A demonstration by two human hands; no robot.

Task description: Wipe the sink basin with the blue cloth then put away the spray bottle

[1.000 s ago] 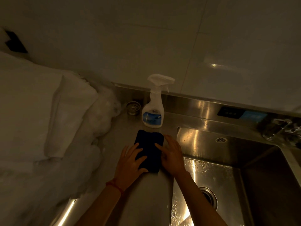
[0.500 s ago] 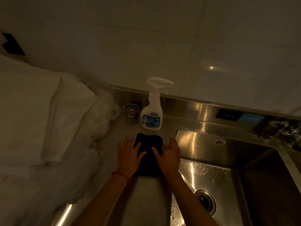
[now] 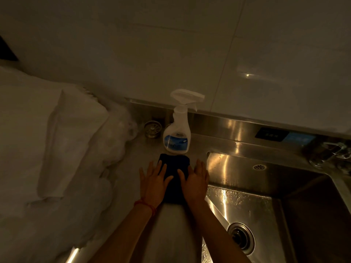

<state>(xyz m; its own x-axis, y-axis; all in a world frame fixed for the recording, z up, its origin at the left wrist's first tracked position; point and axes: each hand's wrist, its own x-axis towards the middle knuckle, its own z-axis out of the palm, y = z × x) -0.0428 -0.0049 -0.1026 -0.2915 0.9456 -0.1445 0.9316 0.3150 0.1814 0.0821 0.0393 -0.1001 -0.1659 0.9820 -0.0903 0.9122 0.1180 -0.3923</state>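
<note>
1. Hands: the left hand (image 3: 154, 182) and the right hand (image 3: 195, 180) lie flat with fingers straight and spread, one on each side of the blue cloth (image 3: 174, 177). Neither pinches it. Whether the palms bear down on it cannot be told.
2. Cloth: folded, very dark in this light, lying on the steel counter (image 3: 171, 224) just left of the sink basin (image 3: 266, 205).
3. Spray bottle (image 3: 177, 128): upright on the counter against the back wall, just beyond the cloth's far edge and close to touching it. A loose metal strainer (image 3: 152, 129) sits beside it on the left.
4. Basin: water drops show on its floor near the drain (image 3: 241, 238).
5. Risk, judged: a forward push of the cloth could tip the bottle, since the trigger head makes it top-heavy.
6. Risk, judged: flat hands have no hold on the cloth; lifted carelessly, it may unfold or slip over the basin rim.
7. Risk, judged: poor light may leave wet patches missed.
8. White bedding (image 3: 57, 149) crowds the counter's left side and could catch spray.
</note>
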